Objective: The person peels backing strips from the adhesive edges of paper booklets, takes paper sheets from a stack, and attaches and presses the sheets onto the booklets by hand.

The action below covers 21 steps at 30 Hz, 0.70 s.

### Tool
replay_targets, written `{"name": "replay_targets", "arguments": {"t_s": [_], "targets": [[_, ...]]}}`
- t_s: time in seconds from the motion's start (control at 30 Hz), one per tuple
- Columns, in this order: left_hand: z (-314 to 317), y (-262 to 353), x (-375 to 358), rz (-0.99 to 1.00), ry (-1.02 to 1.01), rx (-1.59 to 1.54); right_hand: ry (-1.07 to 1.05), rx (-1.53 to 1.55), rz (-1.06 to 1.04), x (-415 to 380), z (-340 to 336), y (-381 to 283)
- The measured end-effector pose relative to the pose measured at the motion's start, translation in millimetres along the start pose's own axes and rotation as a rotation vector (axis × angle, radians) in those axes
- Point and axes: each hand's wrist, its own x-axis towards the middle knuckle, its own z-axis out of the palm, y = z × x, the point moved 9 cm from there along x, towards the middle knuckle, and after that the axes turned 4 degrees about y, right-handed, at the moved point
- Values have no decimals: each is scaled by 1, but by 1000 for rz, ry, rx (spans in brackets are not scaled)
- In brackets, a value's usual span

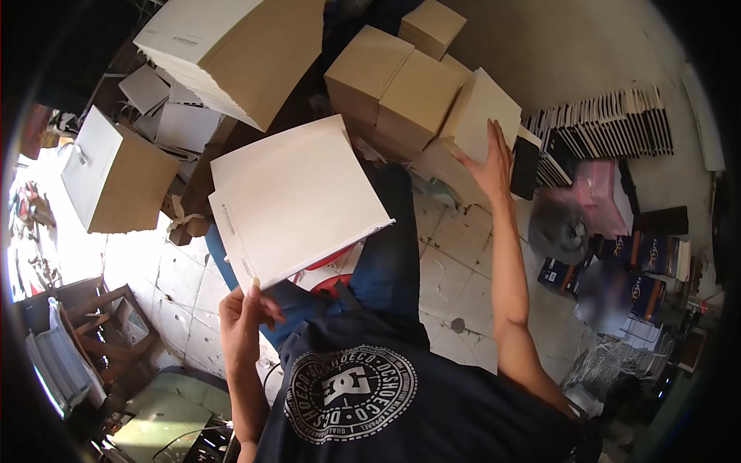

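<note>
1. Left hand (244,315), 8 o'clock: grip pinching the near corner of item 2, thumb uppermost.
2. Pile of white rectangular paper sheets (297,201), 10 o'clock, above the thighs (397,266); edges uneven. Risk: one-corner hold, so layers could slide or crease.
3. White-topped rectangular paper stack (480,116), between 1 and 2 o'clock. Risk: sideways pressure could skew it.
4. Right hand (494,168), 2 o'clock: grip spread, against item 3.
</note>
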Motion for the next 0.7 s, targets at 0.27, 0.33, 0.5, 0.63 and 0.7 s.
{"name": "replay_targets", "arguments": {"t_s": [0.27,0.33,0.5,0.63,0.7], "targets": [[36,78,-57,328,-320,275,160,394,337,-21,-15,66],[88,101,-53,573,-495,302,330,399,389,-17,-88,12],[195,113,-50,847,-595,-3,45,598,-4,-38,-167,-170],[164,114,-52,906,-474,-113,30,883,-12,-53,-162,-168],[130,109,-50,834,-474,-133,154,641,148,-35,-162,-146]]}}
